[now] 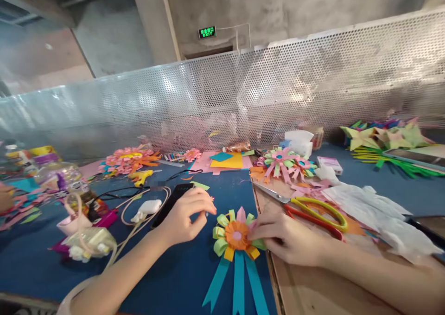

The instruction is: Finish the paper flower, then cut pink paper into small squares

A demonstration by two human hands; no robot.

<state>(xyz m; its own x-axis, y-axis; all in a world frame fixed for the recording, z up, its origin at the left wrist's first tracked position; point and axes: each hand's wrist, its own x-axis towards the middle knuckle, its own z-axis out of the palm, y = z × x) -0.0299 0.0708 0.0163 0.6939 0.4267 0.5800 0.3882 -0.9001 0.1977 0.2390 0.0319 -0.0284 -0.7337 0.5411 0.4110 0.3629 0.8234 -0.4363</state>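
A paper flower rosette point(238, 235) lies at the front middle of the blue table. It has an orange pleated centre, a pink middle dot, looped green and yellow petals and blue ribbon tails point(239, 282) that point towards me. My right hand point(283, 236) grips its right edge between thumb and fingers. Just above and left of the flower hovers my left hand point(191, 213), fingers bent, with a gap between thumb and forefinger and nothing clearly held. Under that hand lies a dark phone point(174, 205). Scissors with red and yellow handles point(316, 210) rest beyond my right hand.
A yellow glue gun point(141, 178), white cable point(127, 213) and plastic bottle point(52, 176) sit on the left. Paper flowers point(128, 159) and coloured sheets point(225, 160) line the back before a perforated metal screen point(222, 101). White tissue point(368, 208) lies right, on cardboard point(302, 287).
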